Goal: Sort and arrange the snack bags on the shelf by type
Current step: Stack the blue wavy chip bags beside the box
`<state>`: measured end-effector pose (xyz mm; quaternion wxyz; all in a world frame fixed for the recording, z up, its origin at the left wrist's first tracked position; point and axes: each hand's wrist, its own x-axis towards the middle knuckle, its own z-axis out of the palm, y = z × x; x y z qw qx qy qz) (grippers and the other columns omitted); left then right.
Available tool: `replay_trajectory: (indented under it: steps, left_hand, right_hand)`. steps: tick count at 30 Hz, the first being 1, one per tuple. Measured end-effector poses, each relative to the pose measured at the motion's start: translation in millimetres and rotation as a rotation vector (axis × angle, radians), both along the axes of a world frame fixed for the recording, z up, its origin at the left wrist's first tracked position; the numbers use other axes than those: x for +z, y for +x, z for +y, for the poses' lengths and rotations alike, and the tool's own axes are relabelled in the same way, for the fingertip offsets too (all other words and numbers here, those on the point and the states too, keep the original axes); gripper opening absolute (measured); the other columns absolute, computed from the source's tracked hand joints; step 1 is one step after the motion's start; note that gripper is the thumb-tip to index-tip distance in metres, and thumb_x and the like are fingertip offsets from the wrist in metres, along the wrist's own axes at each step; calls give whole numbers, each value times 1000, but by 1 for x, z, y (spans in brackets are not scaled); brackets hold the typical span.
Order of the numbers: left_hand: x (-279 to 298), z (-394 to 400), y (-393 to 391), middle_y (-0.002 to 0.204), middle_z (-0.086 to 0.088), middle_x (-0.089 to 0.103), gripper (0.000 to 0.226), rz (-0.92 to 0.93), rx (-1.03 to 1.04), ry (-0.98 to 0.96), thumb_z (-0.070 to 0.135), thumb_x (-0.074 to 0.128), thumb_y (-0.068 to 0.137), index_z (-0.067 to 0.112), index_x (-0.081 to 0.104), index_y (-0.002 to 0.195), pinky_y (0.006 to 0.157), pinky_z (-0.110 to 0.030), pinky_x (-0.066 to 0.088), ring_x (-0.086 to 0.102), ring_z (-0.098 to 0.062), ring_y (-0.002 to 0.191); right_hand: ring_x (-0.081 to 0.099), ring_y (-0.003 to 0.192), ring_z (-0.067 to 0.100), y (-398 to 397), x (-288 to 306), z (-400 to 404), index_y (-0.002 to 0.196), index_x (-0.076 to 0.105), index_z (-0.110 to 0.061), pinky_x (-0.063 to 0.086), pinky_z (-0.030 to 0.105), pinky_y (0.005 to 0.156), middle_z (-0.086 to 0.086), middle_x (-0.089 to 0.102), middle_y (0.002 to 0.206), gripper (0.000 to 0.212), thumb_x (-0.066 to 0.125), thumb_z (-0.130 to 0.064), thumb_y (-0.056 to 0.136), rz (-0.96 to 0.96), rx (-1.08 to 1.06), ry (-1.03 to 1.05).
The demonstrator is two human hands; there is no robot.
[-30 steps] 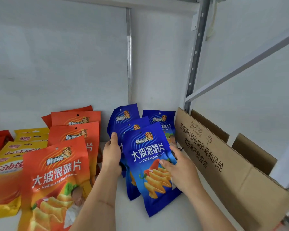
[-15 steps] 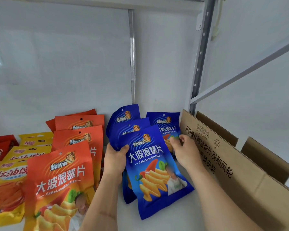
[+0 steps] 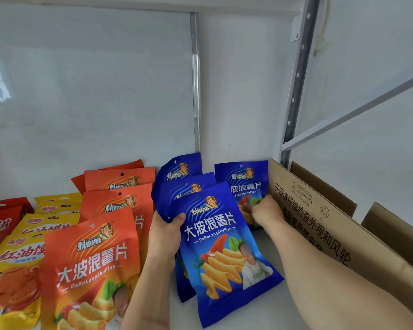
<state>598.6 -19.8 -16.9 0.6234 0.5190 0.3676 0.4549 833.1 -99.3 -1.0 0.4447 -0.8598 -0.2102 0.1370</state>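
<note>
The left hand (image 3: 166,231) grips the front blue bag (image 3: 224,253) by its left edge; the right hand (image 3: 264,209), nearer, pinches the rear blue bag (image 3: 242,179), standing upright behind and to the right.

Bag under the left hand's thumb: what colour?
Blue bag, with white lettering and yellow chips pictured; the head view shows it, the left hand gripping its edge.

Glossy plastic snack bags (image 3: 224,253), matt brown cardboard box (image 3: 343,236), perforated grey metal upright (image 3: 298,75).
</note>
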Motion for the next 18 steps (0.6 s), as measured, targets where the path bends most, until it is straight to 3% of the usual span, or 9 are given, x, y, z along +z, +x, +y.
replay_trajectory:
  steps: [3,6,9,12,15,18]
  left_hand:
    - [2,-1,-1,112,-2,73,34,-6,5,5,18,67,95,22,56,127,78,-43,61,73,-23,96]
    - [5,-4,1,111,-2,73,32,-12,5,6,17,66,96,20,56,126,71,-37,59,73,-22,95]
    - [6,-5,1,111,-3,74,32,-12,0,-3,18,67,95,21,57,125,75,-40,61,74,-23,95]
    - [7,-6,2,108,-5,76,32,-48,-13,-65,17,69,93,21,58,123,81,-48,62,75,-27,93]
    - [10,-9,5,106,-7,76,32,-64,-22,-87,17,69,93,20,57,123,80,-49,62,75,-29,91]
    - [11,-12,7,107,-9,75,31,-89,-27,-96,16,68,94,18,56,123,81,-50,61,75,-31,92]
  right_hand:
    - [62,97,29,-6,21,-14,110,52,-16,53,42,83,8,64,109,45,75,-41,81,-322,-23,15]
    - [60,104,28,-22,56,-46,125,49,-13,48,35,78,9,55,118,51,71,-38,87,-528,-43,135]
    - [61,99,20,-33,82,-88,124,48,-20,49,35,76,-1,60,114,46,71,-36,87,-468,41,270]
    - [67,90,13,-41,87,-125,114,54,-28,55,38,82,-11,69,101,36,73,-39,85,-307,212,218]
    - [68,83,5,-57,84,-149,97,59,-34,53,30,74,-15,71,88,22,75,-39,83,-234,271,198]
    - [68,86,7,-64,71,-159,98,62,-32,54,33,81,-14,72,91,27,75,-47,80,-180,286,107]
